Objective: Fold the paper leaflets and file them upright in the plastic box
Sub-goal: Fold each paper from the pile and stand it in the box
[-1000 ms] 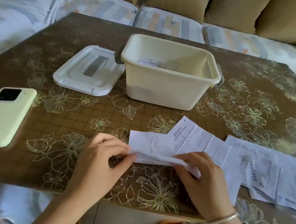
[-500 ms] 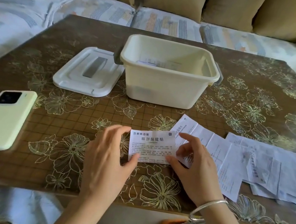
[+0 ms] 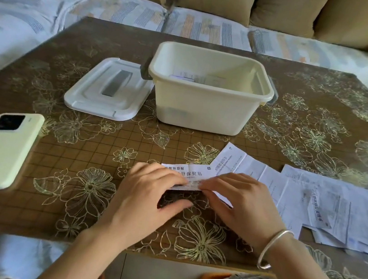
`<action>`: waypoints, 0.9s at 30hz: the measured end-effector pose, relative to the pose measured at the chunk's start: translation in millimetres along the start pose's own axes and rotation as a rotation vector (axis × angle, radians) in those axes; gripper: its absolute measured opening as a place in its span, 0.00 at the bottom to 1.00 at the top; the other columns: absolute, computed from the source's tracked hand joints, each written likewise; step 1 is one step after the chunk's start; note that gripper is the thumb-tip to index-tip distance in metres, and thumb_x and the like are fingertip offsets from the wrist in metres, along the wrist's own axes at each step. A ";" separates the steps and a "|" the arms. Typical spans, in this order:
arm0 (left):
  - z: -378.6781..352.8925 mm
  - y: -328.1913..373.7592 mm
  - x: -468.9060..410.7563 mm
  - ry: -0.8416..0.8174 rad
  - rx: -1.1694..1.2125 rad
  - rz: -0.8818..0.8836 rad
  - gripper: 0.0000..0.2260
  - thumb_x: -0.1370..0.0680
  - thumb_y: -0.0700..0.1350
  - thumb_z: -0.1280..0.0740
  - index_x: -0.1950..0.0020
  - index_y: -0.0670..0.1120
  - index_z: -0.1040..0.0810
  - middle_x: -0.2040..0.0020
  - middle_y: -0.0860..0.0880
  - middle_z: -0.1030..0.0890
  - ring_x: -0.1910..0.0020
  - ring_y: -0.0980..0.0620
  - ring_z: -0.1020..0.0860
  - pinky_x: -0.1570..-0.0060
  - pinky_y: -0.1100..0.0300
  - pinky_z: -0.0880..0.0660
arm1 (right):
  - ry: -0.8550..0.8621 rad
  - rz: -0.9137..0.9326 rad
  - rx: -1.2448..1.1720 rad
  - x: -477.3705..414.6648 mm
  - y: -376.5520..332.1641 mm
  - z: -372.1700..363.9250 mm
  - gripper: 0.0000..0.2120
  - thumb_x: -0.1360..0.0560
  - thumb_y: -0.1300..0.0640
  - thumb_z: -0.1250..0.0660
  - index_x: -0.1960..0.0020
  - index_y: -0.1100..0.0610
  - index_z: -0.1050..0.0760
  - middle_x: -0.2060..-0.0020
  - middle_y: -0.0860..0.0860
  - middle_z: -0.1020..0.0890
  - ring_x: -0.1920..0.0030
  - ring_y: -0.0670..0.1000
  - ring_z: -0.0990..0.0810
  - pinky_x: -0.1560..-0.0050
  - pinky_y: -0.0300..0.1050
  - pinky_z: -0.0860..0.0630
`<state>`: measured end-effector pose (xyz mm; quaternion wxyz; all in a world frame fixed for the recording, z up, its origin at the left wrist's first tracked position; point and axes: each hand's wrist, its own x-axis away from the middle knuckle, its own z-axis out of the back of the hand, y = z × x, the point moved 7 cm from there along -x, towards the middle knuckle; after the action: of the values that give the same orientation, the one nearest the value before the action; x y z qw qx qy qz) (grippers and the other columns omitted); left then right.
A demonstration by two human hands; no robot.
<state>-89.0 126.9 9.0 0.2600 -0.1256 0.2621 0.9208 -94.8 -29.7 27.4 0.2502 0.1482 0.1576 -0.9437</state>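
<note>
— Where is the leaflet (image 3: 190, 176) found?
— It is held down on the tabletop (image 3: 69, 194) under both grips, with its printed heading turned up. Its left half is covered by the left grip (image 3: 146, 191) and its right half by the right grip (image 3: 242, 203). The fingertips are brought almost together over its middle.
— How are the grips held?
— Both are kept nearly straight, with the fingers pushed onto the paper, and nothing is clutched. The left thumb is stretched out apart on the near side. A silver bangle (image 3: 274, 246) is worn on the right wrist.
— And further out?
— Just right of the right grip, unfolded leaflets (image 3: 326, 203) are spread in an overlapping heap. Straight beyond both grips the plastic box (image 3: 206, 111) is set, uncovered, and a few folded papers (image 3: 194, 77) are seen over its near rim. Its lid (image 3: 109, 90) is laid just beside it, beyond and left of the left grip. A pale green phone (image 3: 0, 150) is laid face down, well left of the left grip.
</note>
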 end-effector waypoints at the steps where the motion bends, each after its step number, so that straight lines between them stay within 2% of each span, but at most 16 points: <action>1: 1.8 0.1 -0.1 0.007 0.006 -0.002 0.17 0.25 0.62 0.37 0.44 0.54 0.18 0.49 0.62 0.19 0.49 0.61 0.24 0.45 0.58 0.32 | 0.015 -0.019 -0.007 -0.2 0.2 2.0 0.10 0.22 0.49 0.39 0.50 0.49 0.20 0.60 0.43 0.16 0.60 0.46 0.18 0.60 0.45 0.21; 5: 13.5 0.8 3.9 0.108 0.035 0.022 0.08 0.25 0.53 0.33 0.53 0.52 0.17 0.58 0.60 0.17 0.61 0.60 0.22 0.58 0.57 0.25 | 0.085 -0.099 -0.095 3.7 -2.8 7.4 0.11 0.23 0.48 0.40 0.51 0.48 0.20 0.63 0.43 0.17 0.63 0.45 0.19 0.64 0.44 0.21; 7: 14.8 -0.6 3.3 0.112 0.061 0.056 0.08 0.24 0.52 0.34 0.54 0.51 0.17 0.61 0.59 0.17 0.63 0.60 0.21 0.62 0.59 0.23 | 0.116 -0.162 -0.128 7.2 -4.4 8.2 0.10 0.23 0.47 0.40 0.50 0.46 0.20 0.61 0.42 0.16 0.63 0.43 0.19 0.66 0.42 0.20; 9: 12.7 -4.4 1.9 0.109 0.074 0.076 0.03 0.24 0.48 0.29 0.53 0.51 0.17 0.60 0.59 0.17 0.63 0.60 0.21 0.64 0.62 0.23 | 0.165 -0.246 -0.158 12.2 -4.0 7.8 0.10 0.23 0.46 0.39 0.49 0.45 0.21 0.60 0.41 0.16 0.63 0.42 0.19 0.67 0.36 0.20; 13: 6.2 -8.9 -2.0 0.080 0.063 0.100 0.07 0.25 0.47 0.29 0.49 0.50 0.17 0.57 0.58 0.18 0.60 0.59 0.21 0.64 0.62 0.22 | 0.198 -0.371 -0.187 17.4 -2.3 0.9 0.08 0.26 0.47 0.35 0.49 0.44 0.21 0.59 0.39 0.19 0.65 0.42 0.21 0.68 0.35 0.21; 17: 2.6 -12.2 -3.5 0.063 -0.001 0.118 0.11 0.28 0.46 0.26 0.46 0.48 0.17 0.58 0.56 0.21 0.63 0.60 0.30 0.64 0.74 0.34 | 0.143 -0.451 -0.188 14.5 3.9 -7.2 0.09 0.27 0.50 0.30 0.47 0.45 0.22 0.59 0.38 0.22 0.63 0.41 0.23 0.63 0.37 0.21; 19: 1.5 -12.6 -2.6 0.058 -0.011 0.119 0.15 0.29 0.45 0.25 0.43 0.47 0.18 0.54 0.55 0.21 0.62 0.61 0.30 0.62 0.75 0.36 | 0.118 -0.463 -0.170 12.3 4.1 -10.3 0.11 0.27 0.52 0.29 0.45 0.46 0.22 0.57 0.40 0.23 0.60 0.43 0.24 0.60 0.42 0.21; 21: 3.0 -12.6 -2.1 0.075 -0.020 0.126 0.18 0.30 0.45 0.24 0.41 0.47 0.19 0.48 0.54 0.22 0.57 0.59 0.26 0.56 0.71 0.30 | 0.097 -0.471 -0.140 11.0 3.9 -11.5 0.13 0.27 0.52 0.29 0.43 0.46 0.23 0.55 0.41 0.24 0.55 0.45 0.26 0.57 0.43 0.21; 23: 6.6 -10.4 -2.7 0.114 -0.061 0.115 0.18 0.31 0.46 0.24 0.43 0.47 0.19 0.46 0.53 0.23 0.51 0.55 0.25 0.49 0.62 0.29 | 0.077 -0.462 -0.107 9.4 4.0 -10.6 0.14 0.27 0.53 0.29 0.43 0.46 0.23 0.51 0.43 0.24 0.50 0.46 0.28 0.55 0.41 0.24; 24: 7.4 -8.3 -2.9 0.127 -0.092 0.099 0.16 0.31 0.46 0.24 0.45 0.47 0.18 0.48 0.53 0.22 0.51 0.53 0.25 0.48 0.59 0.31 | 0.056 -0.466 -0.096 8.1 4.3 -9.7 0.14 0.27 0.52 0.29 0.42 0.45 0.23 0.49 0.43 0.25 0.47 0.46 0.29 0.54 0.40 0.26; 27: 4.5 -1.6 -1.8 0.134 -0.112 0.049 0.09 0.31 0.42 0.23 0.52 0.49 0.17 0.55 0.55 0.21 0.54 0.53 0.24 0.52 0.56 0.34 | -0.075 -0.525 -0.073 1.9 8.2 -9.1 0.14 0.27 0.49 0.31 0.41 0.42 0.25 0.45 0.43 0.27 0.43 0.46 0.33 0.51 0.40 0.28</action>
<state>-87.1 129.7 12.8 0.2117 -0.1947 0.2300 0.9297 -90.3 -33.9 16.7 0.0078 0.0582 0.2154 -0.9748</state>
